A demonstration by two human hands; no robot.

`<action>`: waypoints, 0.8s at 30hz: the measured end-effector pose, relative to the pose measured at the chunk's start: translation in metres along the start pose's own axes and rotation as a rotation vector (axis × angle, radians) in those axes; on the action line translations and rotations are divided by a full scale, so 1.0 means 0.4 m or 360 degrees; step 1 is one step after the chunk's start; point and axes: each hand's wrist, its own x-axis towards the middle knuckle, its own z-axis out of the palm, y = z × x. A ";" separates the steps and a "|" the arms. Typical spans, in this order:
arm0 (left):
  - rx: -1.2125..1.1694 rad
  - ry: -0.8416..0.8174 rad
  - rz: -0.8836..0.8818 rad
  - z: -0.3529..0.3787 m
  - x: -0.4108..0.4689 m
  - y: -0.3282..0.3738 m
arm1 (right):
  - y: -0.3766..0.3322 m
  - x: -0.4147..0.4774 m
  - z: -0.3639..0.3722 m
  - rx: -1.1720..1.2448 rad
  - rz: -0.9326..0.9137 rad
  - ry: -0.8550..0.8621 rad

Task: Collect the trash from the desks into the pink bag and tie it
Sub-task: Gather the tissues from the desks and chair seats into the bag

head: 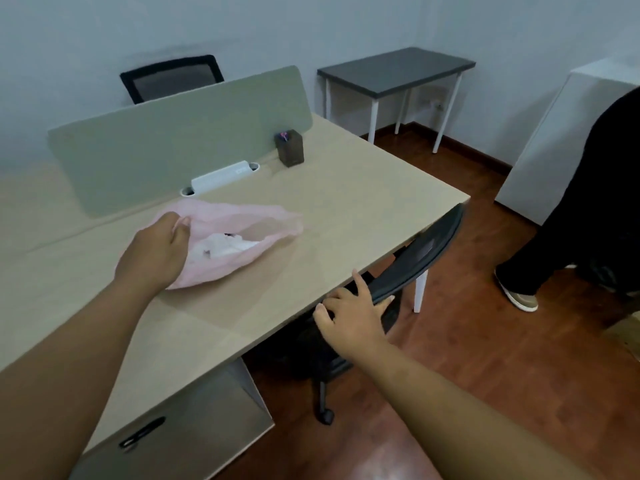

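Pinching rim of pink bag (218, 268) at left end with left hand (156, 251); laid on desk (329, 209), long axis running rightward from pinch. Resting right hand (353, 317), spread, on chair back (426, 251), farther from bag

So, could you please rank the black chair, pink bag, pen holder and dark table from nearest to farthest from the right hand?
1. Black chair: touching the right hand.
2. Pink bag: on the desk, leftward.
3. Pen holder: beside the divider, farther back.
4. Dark table: farthest back, rightward.
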 end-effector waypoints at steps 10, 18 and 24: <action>-0.0201 0.0012 0.0050 -0.128 0.048 -0.196 | -0.117 0.056 0.063 -0.0546 0.0384 0.0066; -0.0248 0.0109 0.0097 -0.280 0.126 -0.410 | -0.526 0.266 0.168 -0.0297 0.0062 0.0217; -0.0159 0.0221 -0.0007 -0.353 0.128 -0.576 | -0.726 0.326 0.245 -0.0120 -0.0013 0.0380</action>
